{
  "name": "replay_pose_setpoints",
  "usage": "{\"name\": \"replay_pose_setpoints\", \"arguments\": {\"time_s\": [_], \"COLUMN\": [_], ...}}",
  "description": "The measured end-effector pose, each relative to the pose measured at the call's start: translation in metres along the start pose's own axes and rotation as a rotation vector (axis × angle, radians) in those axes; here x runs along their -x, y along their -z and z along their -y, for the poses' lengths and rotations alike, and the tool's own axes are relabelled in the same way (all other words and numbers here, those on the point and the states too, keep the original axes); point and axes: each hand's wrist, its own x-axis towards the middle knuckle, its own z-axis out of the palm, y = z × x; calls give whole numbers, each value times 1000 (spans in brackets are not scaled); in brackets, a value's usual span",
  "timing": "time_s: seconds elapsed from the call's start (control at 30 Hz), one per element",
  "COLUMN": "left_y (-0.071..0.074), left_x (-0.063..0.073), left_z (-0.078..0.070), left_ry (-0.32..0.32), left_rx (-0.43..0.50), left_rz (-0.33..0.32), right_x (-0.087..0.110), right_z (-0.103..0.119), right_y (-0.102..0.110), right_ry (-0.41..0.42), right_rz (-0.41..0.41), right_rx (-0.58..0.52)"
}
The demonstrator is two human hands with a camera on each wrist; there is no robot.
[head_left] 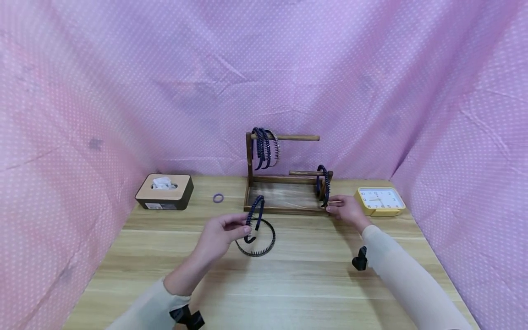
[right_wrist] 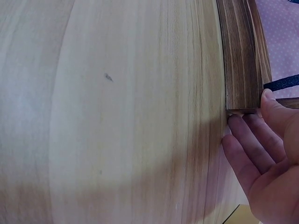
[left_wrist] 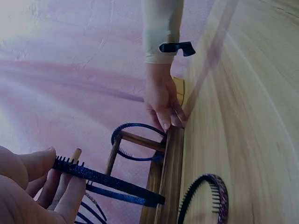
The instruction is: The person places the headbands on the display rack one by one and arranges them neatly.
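Note:
My left hand pinches a dark blue toothed headband and holds it upright just above the table, in front of the wooden rack. In the left wrist view the fingers grip one end of that headband. A black headband lies flat on the table under it. My right hand rests with straight fingers against the front right corner of the rack's base. Another blue headband hangs on the lower peg, right above that hand. Several headbands hang on the top rod.
A tissue box stands at the back left, with a purple hair tie beside it. A yellow clock lies to the right of the rack. Pink dotted cloth walls in the wooden table on three sides.

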Motion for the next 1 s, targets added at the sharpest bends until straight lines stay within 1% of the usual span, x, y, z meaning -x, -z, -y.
{"name": "replay_pose_setpoints", "arguments": {"time_s": [0.1,0.2,0.3,0.4,0.57,0.63,0.8,0.93,1.0], "left_y": [-8,-16,-23,-30,-43,-49,-67,-82,-90], "left_x": [-13,-28,-44,-59,-83,-91,-109,-118,-123], "left_z": [-2,-4,-6,-6,-5,-4,-5,-9,-10], "left_ry": [7,10,7,-15,-40,-40,-54,-57,-58], "left_rx": [39,98,130,128,151,149,141,142,122], "left_rz": [-11,-21,-41,-56,-65,-68,-77,-95,-107], "right_x": [0,0,0,-1,-1,-1,-2,-2,-2], "right_z": [1,2,3,3,3,3,1,-1,-2], "right_y": [0,0,0,0,0,0,-1,-1,-1], "right_ry": [6,1,-4,-11,-13,-13,-18,-17,-20], "right_rz": [3,-5,-7,-9,-10,-9,-14,-14,-15], "right_rx": [0,3,4,2,2,0,1,1,3]}}
